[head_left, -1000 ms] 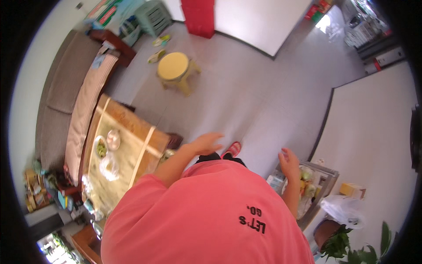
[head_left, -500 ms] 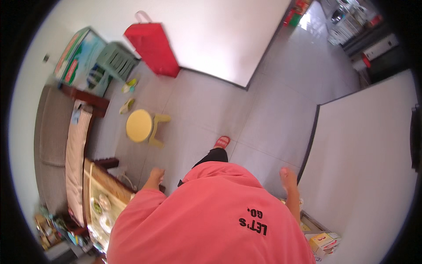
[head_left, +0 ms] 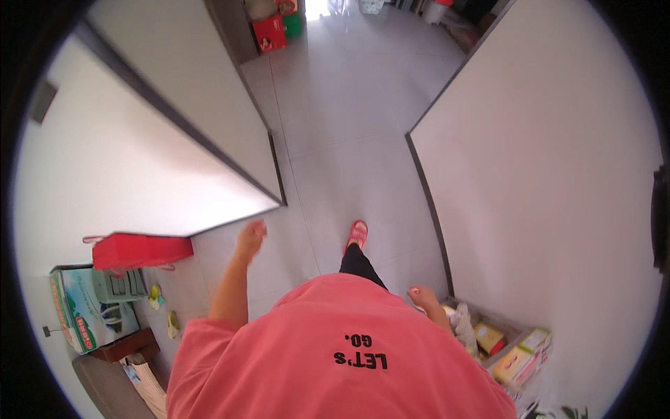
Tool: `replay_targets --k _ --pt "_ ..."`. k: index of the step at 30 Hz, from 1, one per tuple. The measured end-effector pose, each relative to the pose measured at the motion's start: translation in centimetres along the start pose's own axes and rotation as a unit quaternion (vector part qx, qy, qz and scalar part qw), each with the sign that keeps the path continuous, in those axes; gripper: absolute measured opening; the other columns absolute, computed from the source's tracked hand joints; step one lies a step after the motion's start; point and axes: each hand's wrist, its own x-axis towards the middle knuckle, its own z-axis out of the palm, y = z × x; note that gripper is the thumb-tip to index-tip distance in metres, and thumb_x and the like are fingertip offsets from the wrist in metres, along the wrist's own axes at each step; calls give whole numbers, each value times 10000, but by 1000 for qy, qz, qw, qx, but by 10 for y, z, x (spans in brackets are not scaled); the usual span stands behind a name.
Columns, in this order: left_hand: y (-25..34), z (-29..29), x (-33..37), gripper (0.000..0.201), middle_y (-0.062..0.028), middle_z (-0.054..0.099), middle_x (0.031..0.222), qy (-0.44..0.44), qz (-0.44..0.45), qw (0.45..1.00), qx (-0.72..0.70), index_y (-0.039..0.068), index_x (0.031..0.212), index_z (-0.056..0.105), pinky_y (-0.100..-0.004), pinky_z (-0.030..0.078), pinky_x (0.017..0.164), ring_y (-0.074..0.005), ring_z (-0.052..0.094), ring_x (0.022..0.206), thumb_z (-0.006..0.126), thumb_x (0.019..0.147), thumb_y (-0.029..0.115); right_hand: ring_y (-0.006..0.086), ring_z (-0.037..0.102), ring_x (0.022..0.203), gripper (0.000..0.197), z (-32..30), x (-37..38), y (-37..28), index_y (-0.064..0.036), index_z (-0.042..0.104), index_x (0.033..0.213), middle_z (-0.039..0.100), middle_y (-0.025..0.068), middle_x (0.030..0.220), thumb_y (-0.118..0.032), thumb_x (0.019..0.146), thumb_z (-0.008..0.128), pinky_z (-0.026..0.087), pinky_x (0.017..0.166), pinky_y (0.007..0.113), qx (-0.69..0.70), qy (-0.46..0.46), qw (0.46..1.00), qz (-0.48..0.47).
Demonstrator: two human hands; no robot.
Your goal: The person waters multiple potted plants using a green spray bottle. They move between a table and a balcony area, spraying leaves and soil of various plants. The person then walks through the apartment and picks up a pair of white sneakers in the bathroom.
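Observation:
My left hand (head_left: 252,236) swings out ahead of me, fingers loosely curled and nothing showing in them. It is nearest to the lower corner of the white wall (head_left: 174,174). Lower and closer to my body, my right hand (head_left: 422,296) is curled into a loose fist with no object visible. That hand is beside the right-hand wall (head_left: 530,181), above a box of packages (head_left: 497,343). One foot in a red slipper (head_left: 358,232) steps forward on the grey tiled floor (head_left: 342,167).
At left are a red bag (head_left: 143,251), a green stool (head_left: 115,285), a large printed carton (head_left: 91,314), shoes (head_left: 155,297) and part of a sofa (head_left: 105,380). Walls flank a passage; a red box (head_left: 269,33) and a white bucket (head_left: 436,11) stand at its far end.
My view has turned right and moved forward toward the passage. My left hand has swung forward, and my right hand has drawn back closer to my body. The yellow stool has left view.

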Motion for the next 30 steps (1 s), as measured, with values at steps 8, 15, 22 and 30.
replay_targets --k 8,15,22,30 --pt "-30 47 -36 577 -183 641 1091 -61 -242 955 158 15 1161 591 -405 485 859 -311 611 1010 660 774 437 235 659 854 306 -230 191 -114 -57 634 1074 681 121 926 -254 844 590 511 778 340 94 249 952 -148" --pt "71 70 88 454 -143 651 950 -68 -245 964 80 10 1163 561 -396 528 670 -247 657 822 601 829 315 219 652 918 317 -340 258 -300 -40 617 1114 675 130 1015 -252 880 592 505 800 331 200 100 927 -300" --pt "166 95 329 563 -205 638 1100 -61 -138 984 89 10 1193 565 -388 473 908 -327 613 1035 618 809 417 200 644 851 305 -379 452 -304 -31 647 1060 680 111 930 -264 874 585 501 773 319 104 81 963 -235" --pt "323 19 527 482 -180 644 1051 73 -97 993 -13 9 1176 574 -375 503 792 -281 638 934 608 831 344 269 649 679 291 -389 517 -125 -26 671 756 650 139 713 -274 800 526 503 645 394 180 48 967 175"
